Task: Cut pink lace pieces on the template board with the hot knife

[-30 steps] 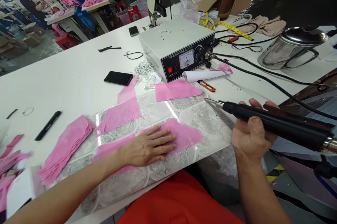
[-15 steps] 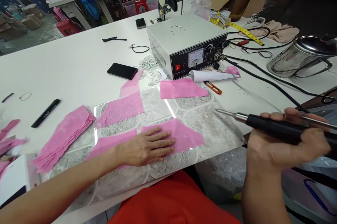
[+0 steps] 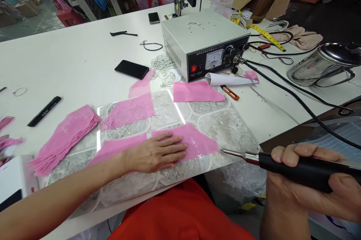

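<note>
My left hand lies flat, fingers slightly apart, on a pink fabric piece on the stone-patterned mat. My right hand is wrapped round a black-handled tool, whose thin metal tip points left, close to that piece's right corner. Under my left wrist and forearm lies another pink piece. Farther back on the mat are a lacy pink piece and a smooth one. A stack of pink pieces sits at the left.
The metal control box stands behind the mat, its cable running right. Nearby are a black phone, an orange cutter and rolled paper. A glass jug stands at the right, a black strip lies left.
My right hand and the tool have moved down, bringing the tip left to the fabric's right corner. The left hand keeps its place on the fabric. The view has shifted slightly.
</note>
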The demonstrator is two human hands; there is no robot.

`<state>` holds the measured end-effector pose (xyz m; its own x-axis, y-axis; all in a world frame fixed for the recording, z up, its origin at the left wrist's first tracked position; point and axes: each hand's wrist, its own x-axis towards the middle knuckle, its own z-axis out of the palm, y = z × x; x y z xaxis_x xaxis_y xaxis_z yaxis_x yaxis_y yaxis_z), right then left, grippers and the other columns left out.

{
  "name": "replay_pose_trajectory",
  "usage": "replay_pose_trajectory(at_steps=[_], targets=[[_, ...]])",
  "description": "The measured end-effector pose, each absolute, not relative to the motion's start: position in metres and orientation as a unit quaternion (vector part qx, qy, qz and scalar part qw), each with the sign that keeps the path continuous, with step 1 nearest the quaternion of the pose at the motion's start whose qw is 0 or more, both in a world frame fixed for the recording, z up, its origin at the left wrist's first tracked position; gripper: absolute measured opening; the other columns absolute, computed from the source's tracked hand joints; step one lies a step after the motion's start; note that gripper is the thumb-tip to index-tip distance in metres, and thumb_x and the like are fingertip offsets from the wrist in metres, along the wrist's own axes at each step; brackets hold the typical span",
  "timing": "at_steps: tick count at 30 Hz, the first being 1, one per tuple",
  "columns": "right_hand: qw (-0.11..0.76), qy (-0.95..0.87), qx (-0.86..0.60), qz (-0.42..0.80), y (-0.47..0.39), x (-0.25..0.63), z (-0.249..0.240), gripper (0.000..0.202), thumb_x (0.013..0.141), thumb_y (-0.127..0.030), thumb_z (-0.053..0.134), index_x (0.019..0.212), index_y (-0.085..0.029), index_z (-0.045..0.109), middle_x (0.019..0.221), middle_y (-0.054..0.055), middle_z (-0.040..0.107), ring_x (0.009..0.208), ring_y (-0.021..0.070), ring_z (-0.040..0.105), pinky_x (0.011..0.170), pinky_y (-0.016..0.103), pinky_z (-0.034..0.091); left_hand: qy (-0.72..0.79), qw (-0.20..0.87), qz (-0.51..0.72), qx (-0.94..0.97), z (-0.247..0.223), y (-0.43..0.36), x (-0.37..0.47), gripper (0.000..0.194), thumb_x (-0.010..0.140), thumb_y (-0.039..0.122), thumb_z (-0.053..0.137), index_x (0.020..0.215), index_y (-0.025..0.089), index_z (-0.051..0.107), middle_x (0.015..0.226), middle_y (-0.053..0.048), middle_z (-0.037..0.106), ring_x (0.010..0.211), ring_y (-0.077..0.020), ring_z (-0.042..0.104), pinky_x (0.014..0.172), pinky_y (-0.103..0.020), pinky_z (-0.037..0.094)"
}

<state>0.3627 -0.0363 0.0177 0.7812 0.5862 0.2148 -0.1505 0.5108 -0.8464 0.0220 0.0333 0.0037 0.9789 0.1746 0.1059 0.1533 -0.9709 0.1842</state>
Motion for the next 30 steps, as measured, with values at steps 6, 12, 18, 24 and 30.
replay_pose_trajectory(at_steps=[6, 12, 18, 24, 30], targets=[[0.829, -0.264, -0.442, 0.219, -0.0345, 0.3551, 0.025, 0.024, 0.041, -0.034, 0.044, 0.054, -0.021, 0.06, 0.051, -0.002, 0.054, 0.032, 0.0114, 0.039, 0.029, 0.028, 0.031, 0.081, 0.085, 0.065, 0.991, 0.0033, 0.0327, 0.022, 0.043, 0.111, 0.035, 0.041, 0.148, 0.017, 0.053, 0.157, -0.008, 0.049, 0.153, -0.0236, 0.037, 0.131, -0.043, 0.023], [0.823, -0.283, -0.44, 0.222, -0.0332, 0.3541, 0.023, 0.022, 0.043, -0.034, 0.045, 0.055, -0.02, 0.058, 0.052, -0.001, 0.054, 0.033, 0.0112, 0.04, 0.029, 0.028, 0.034, 0.077, 0.084, 0.069, 0.991, 0.003, 0.0331, 0.0231, 0.043, 0.111, 0.034, 0.041, 0.147, 0.015, 0.055, 0.157, -0.008, 0.049, 0.153, -0.0242, 0.037, 0.131, -0.043, 0.022], [0.815, -0.293, -0.438, 0.241, -0.0331, 0.3516, 0.0241, 0.023, 0.044, -0.032, 0.047, 0.058, -0.021, 0.062, 0.053, -0.002, 0.057, 0.033, 0.0118, 0.042, 0.029, 0.03, 0.037, 0.081, 0.084, 0.059, 0.991, 0.003, 0.0327, 0.0217, 0.043, 0.111, 0.035, 0.041, 0.148, 0.018, 0.055, 0.157, -0.007, 0.049, 0.153, -0.0243, 0.037, 0.131, -0.044, 0.023], [0.804, -0.328, -0.43, 0.246, -0.0338, 0.3521, 0.0246, 0.02, 0.044, -0.028, 0.048, 0.056, -0.022, 0.063, 0.052, -0.002, 0.059, 0.032, 0.0129, 0.043, 0.029, 0.031, 0.038, 0.079, 0.101, 0.069, 0.989, 0.0032, 0.0327, 0.0215, 0.042, 0.11, 0.034, 0.044, 0.147, 0.017, 0.055, 0.157, -0.008, 0.05, 0.153, -0.0243, 0.038, 0.131, -0.044, 0.024], [0.803, -0.326, -0.441, 0.232, -0.0382, 0.3586, 0.017, 0.021, 0.047, -0.03, 0.048, 0.059, -0.024, 0.064, 0.055, -0.002, 0.058, 0.036, 0.0141, 0.043, 0.03, 0.033, 0.037, 0.089, 0.122, 0.061, 0.987, 0.003, 0.0312, 0.025, 0.042, 0.111, 0.036, 0.04, 0.146, 0.019, 0.056, 0.156, -0.008, 0.051, 0.152, -0.0241, 0.039, 0.129, -0.045, 0.026]])
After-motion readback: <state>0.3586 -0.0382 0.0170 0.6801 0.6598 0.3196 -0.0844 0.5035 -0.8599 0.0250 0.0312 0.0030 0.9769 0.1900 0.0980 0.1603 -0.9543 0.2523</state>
